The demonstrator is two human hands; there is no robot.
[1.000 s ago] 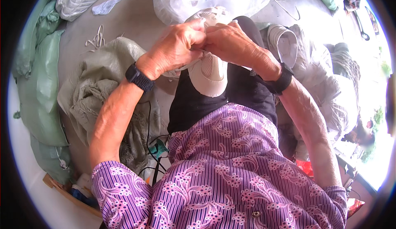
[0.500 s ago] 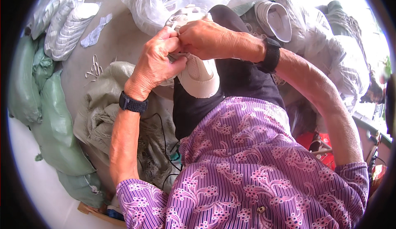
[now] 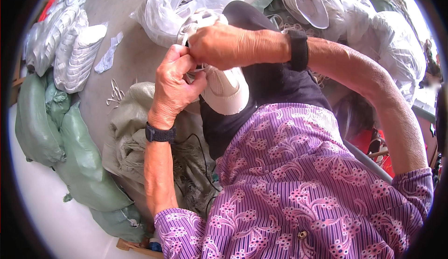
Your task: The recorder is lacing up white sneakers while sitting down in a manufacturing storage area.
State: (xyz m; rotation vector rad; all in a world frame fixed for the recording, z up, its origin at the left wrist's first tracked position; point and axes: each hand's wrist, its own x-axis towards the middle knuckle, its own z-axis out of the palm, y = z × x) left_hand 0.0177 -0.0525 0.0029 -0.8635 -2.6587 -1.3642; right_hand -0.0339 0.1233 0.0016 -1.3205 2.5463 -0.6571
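A cream-white sneaker (image 3: 227, 98) rests on my dark-trousered lap, its rounded toe pointing at me. Both hands meet over its lacing area. My left hand (image 3: 175, 79) is closed at the shoe's left side, thumb and forefinger pinching a thin pale shoelace (image 3: 200, 68). From the right, my right hand (image 3: 219, 44) reaches across the upper with its fingers curled closed, touching or nearly touching the left fingertips. Its own fingertips are hidden behind the hand, so I cannot make out what they hold. Much of the lacing is covered.
Beyond the shoe lies a clear plastic bag (image 3: 161, 21). Stacked white shoe uppers (image 3: 79, 58) and green sacks (image 3: 88, 161) are at left. A crumpled beige sack (image 3: 128, 123) lies beside my left forearm. Nested white uppers (image 3: 308, 7) and bagged goods (image 3: 396, 44) sit at right.
The view has turned slightly. My right hand has shifted a little left across the shoe, while my left hand keeps its pinch beside it. The shoe stays on my lap.
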